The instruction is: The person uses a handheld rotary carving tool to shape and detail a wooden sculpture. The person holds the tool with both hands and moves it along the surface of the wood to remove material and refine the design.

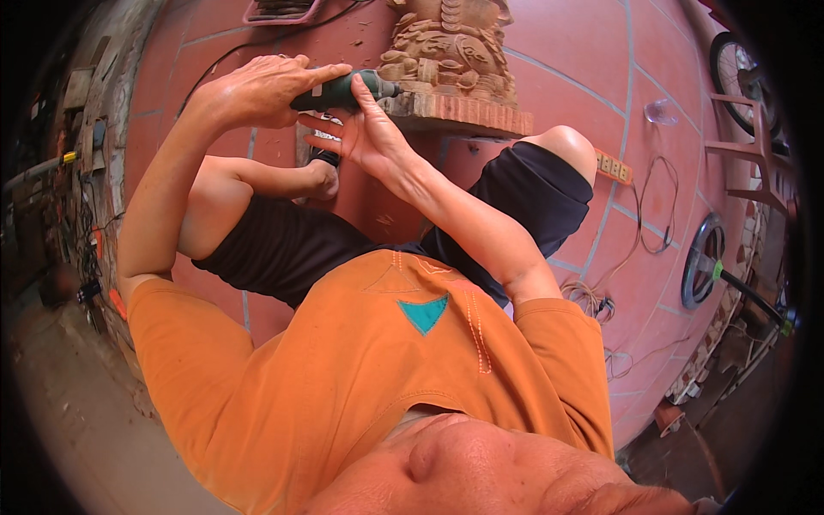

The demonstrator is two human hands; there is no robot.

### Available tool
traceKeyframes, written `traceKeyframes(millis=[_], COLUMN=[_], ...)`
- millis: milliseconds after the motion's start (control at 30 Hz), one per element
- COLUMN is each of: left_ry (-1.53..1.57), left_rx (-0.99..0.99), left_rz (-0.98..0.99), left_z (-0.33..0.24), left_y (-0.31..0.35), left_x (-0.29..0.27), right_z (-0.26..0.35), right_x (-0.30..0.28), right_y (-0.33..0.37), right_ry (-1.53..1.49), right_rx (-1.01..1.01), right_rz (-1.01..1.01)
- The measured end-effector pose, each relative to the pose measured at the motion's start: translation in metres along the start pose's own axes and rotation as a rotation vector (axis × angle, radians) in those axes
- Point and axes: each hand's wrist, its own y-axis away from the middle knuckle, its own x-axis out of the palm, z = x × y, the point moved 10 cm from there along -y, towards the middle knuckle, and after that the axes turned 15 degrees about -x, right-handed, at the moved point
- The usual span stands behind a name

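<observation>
Left hand (257,90): fingers wrapped around a dark green handheld rotary tool (339,90). Right hand (365,133): fingers spread, steadying the tool. Tool tip meets an ornate carved wooden sculpture (451,51) on the red tiled floor (584,60).

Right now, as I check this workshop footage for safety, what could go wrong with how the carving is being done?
1. The right hand steadies the green rotary tool close to its tip at the wooden carving; a slip could likely catch bare fingers.
2. The left hand grips the tool without gloves, above bare knees.
3. Cords and a power strip lie loose on the red tile floor, a possible snag.
</observation>
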Motion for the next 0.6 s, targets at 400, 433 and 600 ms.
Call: traceKeyframes(millis=[400, 433, 600], left_ry=[0.021, 0.019, 0.000], left_rx=[-0.014, -0.018, -0.057], left_rz=[0.005, 0.005, -0.003], left_z=[0.011, 0.012, 0.010], left_y=[0.008, 0.008, 0.014], left_x=[0.007, 0.007, 0.002], right_z=[-0.016, -0.018, -0.020], right_x=[0.003, 0.003, 0.005], right_y=[-0.005, -0.006, -0.007], right_ry=[-0.040, -0.033, -0.009], right_rx=[0.053, 0.056, 0.060], right_rz=[0.045, 0.046, 0.057])
